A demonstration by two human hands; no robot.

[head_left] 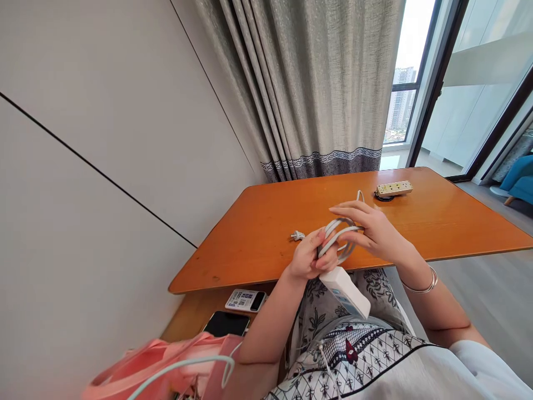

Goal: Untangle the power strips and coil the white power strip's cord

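Note:
My left hand [313, 256] is closed around a looped bundle of white cord [333, 226]. Below that hand a white power strip [345, 291] hangs at a tilt over my lap, with bluish sockets along one face. My right hand [372, 229] is at the other side of the loops, its fingers long over the top and its thumb beneath, with cord between them. A short loop of cord shows above the right hand's knuckles. On the table, just left of my left hand, lies a white plug [297, 235]. The inner side of the coil is partly hidden by my fingers.
A cream power strip [393, 189] with a dark cord lies toward the back right of the orange wooden table [250, 233]. On a lower shelf are a printed white box [245, 300] and a black-screened phone [227, 323]. A pink bag [166, 361] stands at lower left.

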